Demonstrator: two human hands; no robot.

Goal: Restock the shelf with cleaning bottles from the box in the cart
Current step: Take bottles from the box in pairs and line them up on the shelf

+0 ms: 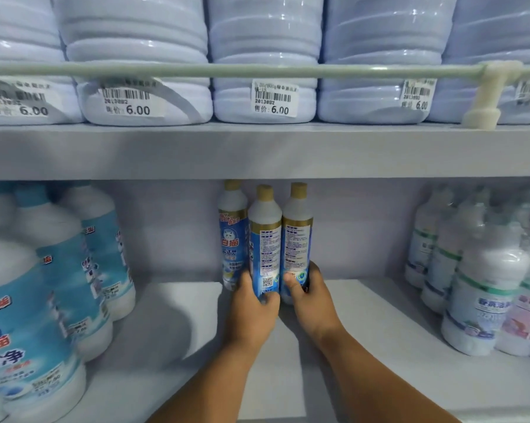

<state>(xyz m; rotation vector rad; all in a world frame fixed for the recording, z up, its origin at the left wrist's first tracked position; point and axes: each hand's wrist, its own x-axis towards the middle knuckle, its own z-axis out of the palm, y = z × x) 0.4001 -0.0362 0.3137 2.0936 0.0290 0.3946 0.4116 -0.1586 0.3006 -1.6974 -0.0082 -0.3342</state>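
Head view: I am looking at grey store shelving. Lower shelf (178, 325): pale board, lit patches, grey back wall. Upper shelf (257, 151): holding a row of large clear jugs (263, 56) with 6.00 price stickers behind a pale guard rail (227, 70). Lower left: big white-and-blue cleaner bottles (44, 285) standing in a row. Lower right: white bottles with green bands (483, 285), partly blurred. Centre rear: three slim blue-labelled, gold-capped cleaning bottles, upright and touching. I am seeing the left hand (251, 306) gripping the middle bottle (264, 239) at its base, and the right hand (311, 297) gripping the right bottle (297, 236) likewise. The third bottle (231, 233) is standing just left, untouched.
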